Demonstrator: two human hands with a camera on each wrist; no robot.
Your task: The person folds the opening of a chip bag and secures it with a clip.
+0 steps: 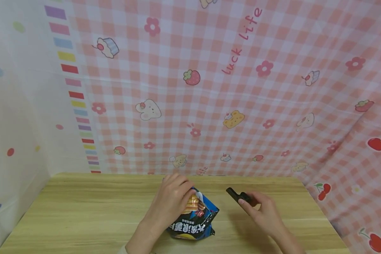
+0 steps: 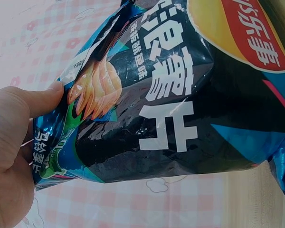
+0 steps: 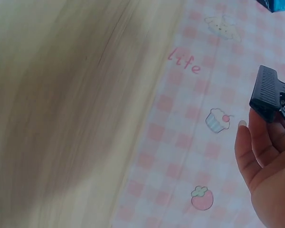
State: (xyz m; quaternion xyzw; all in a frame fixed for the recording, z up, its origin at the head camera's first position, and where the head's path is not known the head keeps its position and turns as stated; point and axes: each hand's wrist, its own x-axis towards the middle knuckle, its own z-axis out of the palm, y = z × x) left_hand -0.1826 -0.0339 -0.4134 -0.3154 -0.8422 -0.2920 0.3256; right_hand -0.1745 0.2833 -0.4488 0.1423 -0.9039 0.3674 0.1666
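A black and blue potato chip bag (image 1: 195, 224) with white lettering tilts above the wooden table in the head view. My left hand (image 1: 169, 199) grips its upper end. In the left wrist view the thumb lies on the front of the chip bag (image 2: 118, 147), near the crimped edge; the other fingers are mostly hidden behind it. To the right of the bag and apart from it, my right hand (image 1: 263, 211) holds a black clip (image 1: 235, 195) between thumb and fingers. The right wrist view shows the ridged long jaw of the clip (image 3: 266, 92) pointing away from the palm.
The light wooden table (image 1: 92, 211) runs back to a pink checked cloth (image 1: 190, 106) hung as a wall. Another checked cloth with cherries (image 1: 368, 197) stands along the right side, and a white dotted cloth (image 1: 16, 141) along the left.
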